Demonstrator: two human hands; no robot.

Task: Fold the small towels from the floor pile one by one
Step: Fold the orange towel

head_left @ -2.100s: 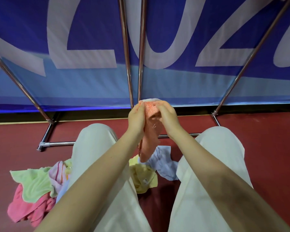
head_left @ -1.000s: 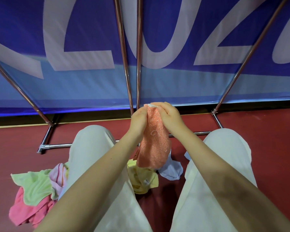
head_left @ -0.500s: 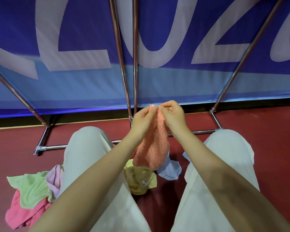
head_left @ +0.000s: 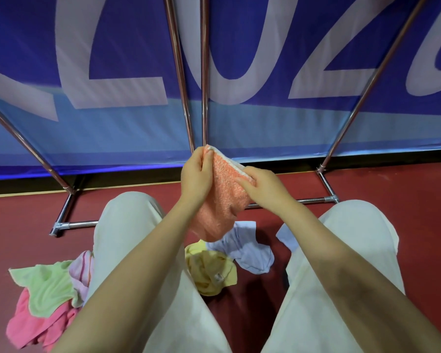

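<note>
Since the frame half a second back, the two hands have slid apart along the top edge of the orange towel (head_left: 220,200): they were pinched together near the middle, and now the right hand (head_left: 262,188) sits lower and further right while the left hand (head_left: 196,174) is up higher. So the top edge now runs as a slope from upper left down to the right, with its white trim showing between them.

Left hand's fingers (head_left: 207,157) are curled and pinching the upper corner of the towel. Right hand's fingers (head_left: 243,180) are curled round the other end of that edge, thumb on the near face. Both are gripping it, neither is loose. The towel hangs in the air in the centre of the frame, above the gap between the person's knees, its bottom bunched and dangling over the floor (head_left: 405,200).

Below it, between the legs, lie a yellow towel (head_left: 211,270) and a pale blue towel (head_left: 247,248), touching each other. Down in the lower left of the frame there's a heap with a green towel (head_left: 45,284) on top of a pink towel (head_left: 33,324), plus a pale pink striped one (head_left: 83,270) tucked against the left leg.

Behind everything, a blue banner (head_left: 112,59) with big white letters hangs on a metal frame (head_left: 183,85).
</note>
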